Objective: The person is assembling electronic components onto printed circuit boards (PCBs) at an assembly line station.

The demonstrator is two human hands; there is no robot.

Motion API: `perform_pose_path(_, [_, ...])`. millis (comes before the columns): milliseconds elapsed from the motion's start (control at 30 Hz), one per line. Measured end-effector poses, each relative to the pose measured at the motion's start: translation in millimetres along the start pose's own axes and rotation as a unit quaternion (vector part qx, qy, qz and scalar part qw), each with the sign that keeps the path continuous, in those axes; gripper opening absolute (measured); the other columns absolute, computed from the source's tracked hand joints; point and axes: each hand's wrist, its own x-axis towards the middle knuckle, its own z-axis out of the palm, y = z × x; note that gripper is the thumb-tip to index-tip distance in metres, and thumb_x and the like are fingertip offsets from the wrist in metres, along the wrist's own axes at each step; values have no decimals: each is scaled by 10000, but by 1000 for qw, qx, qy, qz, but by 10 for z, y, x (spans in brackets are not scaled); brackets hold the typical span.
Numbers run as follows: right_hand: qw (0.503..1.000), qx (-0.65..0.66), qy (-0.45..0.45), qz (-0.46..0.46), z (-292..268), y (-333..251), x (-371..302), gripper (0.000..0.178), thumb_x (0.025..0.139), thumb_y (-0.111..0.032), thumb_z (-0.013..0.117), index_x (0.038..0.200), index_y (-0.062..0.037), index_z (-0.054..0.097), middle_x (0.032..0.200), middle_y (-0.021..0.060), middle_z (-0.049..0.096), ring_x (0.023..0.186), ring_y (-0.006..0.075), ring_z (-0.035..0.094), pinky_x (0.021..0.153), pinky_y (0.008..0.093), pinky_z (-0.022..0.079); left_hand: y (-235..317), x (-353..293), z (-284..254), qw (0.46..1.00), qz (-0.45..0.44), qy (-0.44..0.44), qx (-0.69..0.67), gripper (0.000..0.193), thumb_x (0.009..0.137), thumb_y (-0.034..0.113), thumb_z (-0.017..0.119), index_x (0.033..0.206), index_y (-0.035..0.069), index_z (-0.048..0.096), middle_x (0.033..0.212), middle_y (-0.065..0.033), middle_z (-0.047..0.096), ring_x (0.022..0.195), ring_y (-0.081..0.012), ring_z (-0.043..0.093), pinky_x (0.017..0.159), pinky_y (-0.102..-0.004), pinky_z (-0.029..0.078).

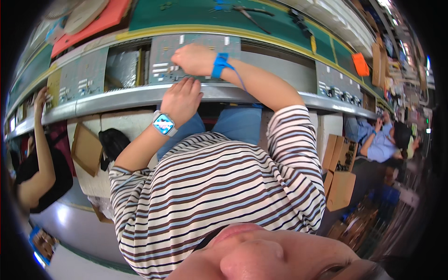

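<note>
A grey-green circuit board (163, 49) with white connectors and small parts lies in the rail track in front of me. My right hand (193, 59), with a blue wrist strap (219, 65) and its cord, is over the middle of this board. Its fingers are curled down and closed; whatever is between their tips is hidden. My left hand (180, 100), with a smartwatch (164, 123) on the wrist, rests at the metal rail (233, 92). Its fingertips touch the board's front edge, and the thumb stands apart. I see nothing held in it.
More boards sit in the track, one at the left (91, 70) and one at the right (333, 84). Pliers (252, 18) lie on the green bench beyond. Co-workers are on both sides; one person's arm (44, 140) reaches the track at the left. Cardboard boxes (339, 186) stand at my right.
</note>
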Motion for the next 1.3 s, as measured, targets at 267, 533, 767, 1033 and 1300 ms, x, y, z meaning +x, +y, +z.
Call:
perform_pose_path(267, [995,52,76,25,-231,108,-310,194,798,-180,527,962,-96,589,823,121,603,812,305,596,686,400,489,33,71,-25,1000,7,-11,4,263,780,172,596,999,33,549,1007,-133,606,957,-271,587,771,-349,483])
perform_pose_path(533, [823,-239,221,465,-508,2499,-1933,348,737,-346,636,929,-57,608,923,157,615,874,352,584,770,432,488,175,174,-6,999,42,-20,-19,263,757,160,619,978,43,538,1006,-144,593,964,-278,584,769,-353,492])
perform_pose_path(767, [804,-205,217,513,-135,2959,-2445,362,818,-402,550,997,-89,578,937,182,596,845,377,574,738,467,479,207,315,-73,995,73,-40,-49,234,757,155,619,947,46,537,971,-130,594,890,-275,599,718,-341,498])
perform_pose_path(1033, [863,-104,324,373,-582,1690,-2052,286,825,-332,548,946,-74,579,876,138,609,748,348,590,632,431,491,79,907,-215,985,6,-51,-167,294,765,167,635,1021,41,560,967,-127,605,731,-265,623,595,-340,501])
perform_pose_path(1300, [949,-85,294,71,-496,140,-1513,269,703,-178,661,914,-52,552,820,45,529,590,195,567,505,288,478,73,1155,-194,890,-157,-110,-414,482,722,205,724,1115,7,526,909,-100,630,797,-132,640,649,-258,510])
